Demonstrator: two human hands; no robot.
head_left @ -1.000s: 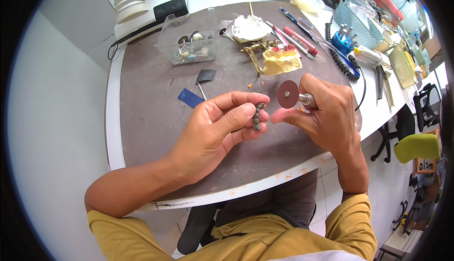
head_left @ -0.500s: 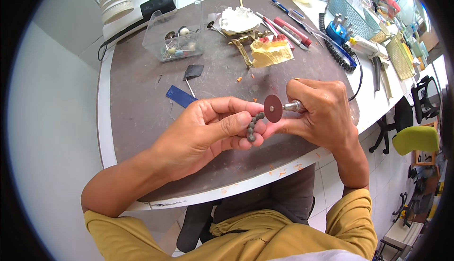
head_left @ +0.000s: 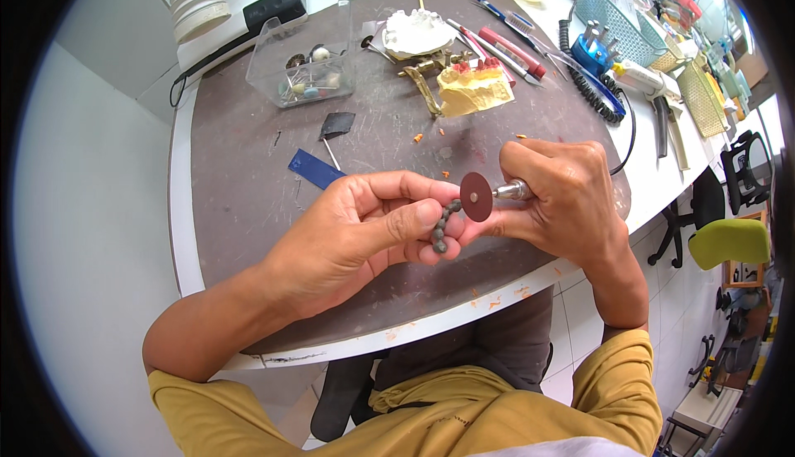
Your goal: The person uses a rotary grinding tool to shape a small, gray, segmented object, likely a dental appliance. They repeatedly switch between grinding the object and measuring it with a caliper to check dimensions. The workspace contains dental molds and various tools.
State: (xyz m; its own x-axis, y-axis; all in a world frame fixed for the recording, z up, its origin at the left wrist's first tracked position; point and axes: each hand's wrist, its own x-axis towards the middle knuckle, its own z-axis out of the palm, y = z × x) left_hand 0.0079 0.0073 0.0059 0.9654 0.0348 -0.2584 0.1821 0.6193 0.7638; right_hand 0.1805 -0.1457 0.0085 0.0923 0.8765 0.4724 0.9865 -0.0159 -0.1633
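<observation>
Left fingers (head_left: 406, 222): one strip (head_left: 438, 237); right fingers (head_left: 530, 156): one handpiece (head_left: 515, 190).

The brown-topped table (head_left: 240, 200) bears a clear box (head_left: 267, 66), a blue strip (head_left: 315, 169) and orange crumbs (head_left: 417, 137).

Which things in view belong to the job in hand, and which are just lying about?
In use:
- grey beaded piece, in the left hand
- handpiece with reddish-brown disc, in the right hand

Apparently lying about:
- clear box
- white model
- yellow model
- blue strip
</observation>
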